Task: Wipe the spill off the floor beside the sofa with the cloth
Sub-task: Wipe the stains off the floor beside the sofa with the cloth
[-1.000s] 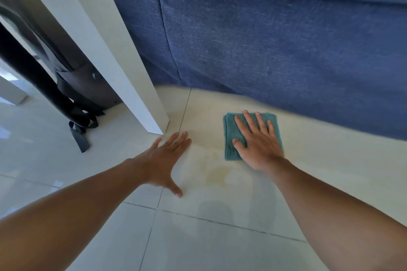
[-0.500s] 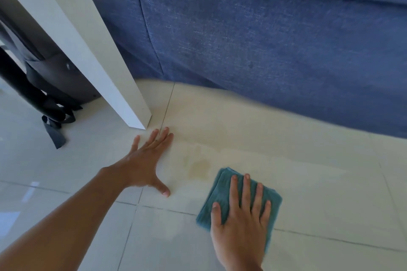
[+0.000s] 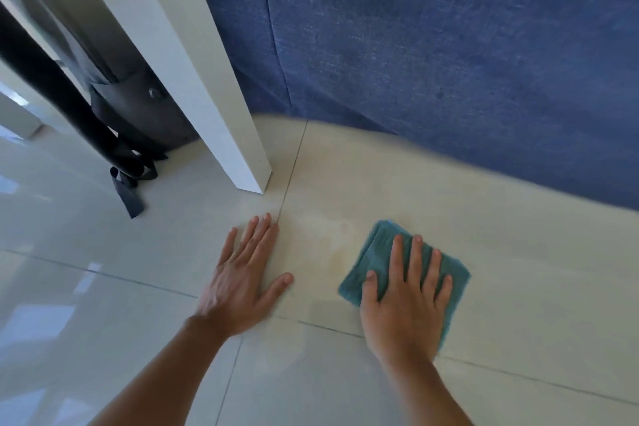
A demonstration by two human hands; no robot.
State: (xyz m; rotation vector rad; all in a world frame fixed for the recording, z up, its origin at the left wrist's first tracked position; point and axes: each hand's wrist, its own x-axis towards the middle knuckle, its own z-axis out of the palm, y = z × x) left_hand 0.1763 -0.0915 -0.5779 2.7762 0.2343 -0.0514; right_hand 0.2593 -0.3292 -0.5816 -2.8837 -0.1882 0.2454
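A folded teal cloth (image 3: 378, 252) lies flat on the pale floor tiles beside the blue sofa (image 3: 449, 52). My right hand (image 3: 404, 301) presses down on the cloth with fingers spread, covering its near half. A faint yellowish spill (image 3: 337, 242) smears the tile just left of the cloth, between my two hands. My left hand (image 3: 242, 280) rests palm-down on the floor, fingers apart, holding nothing, its fingertips near a grout line.
A white table leg (image 3: 214, 97) stands on the floor just beyond my left hand. Behind it sits a dark grey bag (image 3: 138, 107) with black straps (image 3: 128, 194) trailing on the tiles. The sofa front runs along the far side.
My right hand slid the cloth from near the sofa toward me, then back away and to the right of the spill. The left hand stayed planted on the floor.
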